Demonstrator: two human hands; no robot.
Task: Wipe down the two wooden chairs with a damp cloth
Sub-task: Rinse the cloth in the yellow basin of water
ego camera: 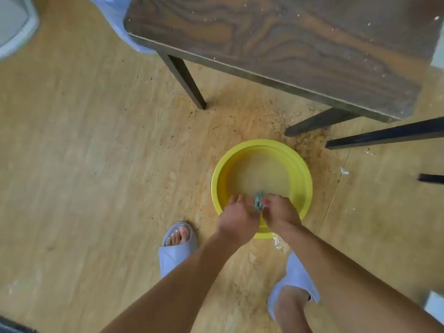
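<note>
My left hand (236, 218) and right hand (280, 212) both clench a wadded grey-green cloth (258, 203) over the round yellow plastic basin (298, 162) of cloudy water.

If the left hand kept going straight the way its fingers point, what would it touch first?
Most likely the water in the yellow basin, then its bottom. The left hand points forward and down over the near rim, sharing a grip on the wadded cloth with the right hand. Depth is uncertain.
</note>
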